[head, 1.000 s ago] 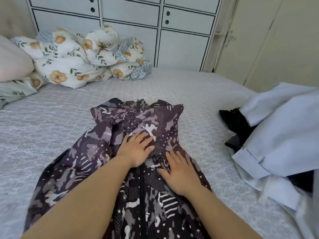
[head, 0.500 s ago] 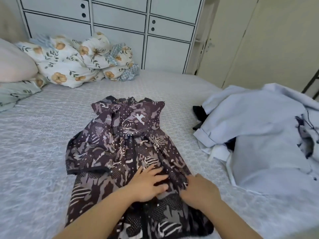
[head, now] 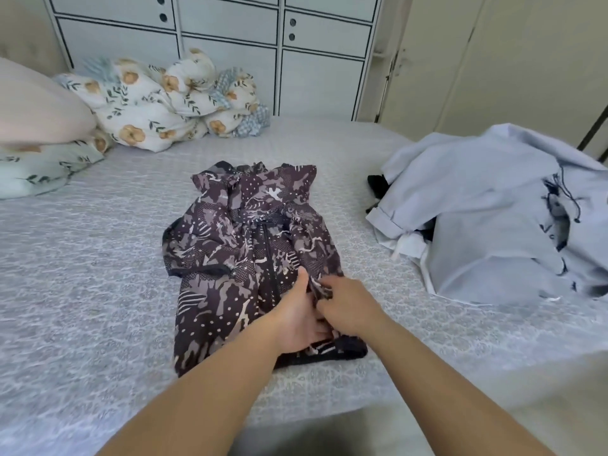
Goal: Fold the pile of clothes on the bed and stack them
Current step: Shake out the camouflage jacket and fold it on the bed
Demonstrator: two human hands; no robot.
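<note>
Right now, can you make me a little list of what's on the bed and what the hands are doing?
bed: grey patterned cover
in the middle: dark patterned jacket, laid out flat
left hand: on the jacket's lower part, thumb up
right hand: pinches a bit of jacket fabric
on the right: pale blue clothes pile, something black underneath
far left: floral bedding, pink pillow
behind: white cabinet

Both forearms extended forward, left hand palm-up, right hand fingers curled, pinching
</note>
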